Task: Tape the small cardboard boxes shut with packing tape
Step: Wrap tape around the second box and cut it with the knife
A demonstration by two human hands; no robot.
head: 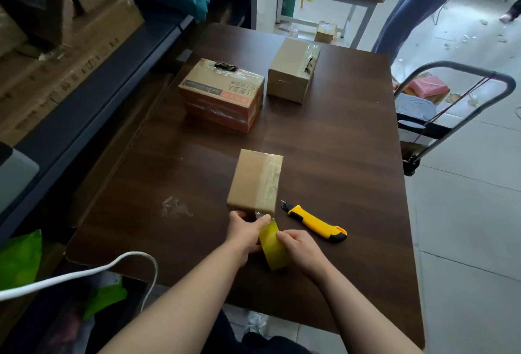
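Note:
A small plain cardboard box (255, 180) lies on the dark wooden table (338, 162), a strip of clear tape running along its right side. My left hand (245, 228) grips the box's near end, thumb pressing the tape at the near right corner. Just behind that corner, my right hand (300, 249) holds a yellowish roll of packing tape (272, 245), which stands on edge and touches the box's near end. Tape runs from the roll onto the box.
A yellow and black utility knife (315, 222) lies right of the box, blade out. Two taped boxes stand farther back: a printed one (222, 94) and a plain one (291, 70). A tape scrap (173, 207) lies left. A hand cart (439, 117) stands right; shelves left.

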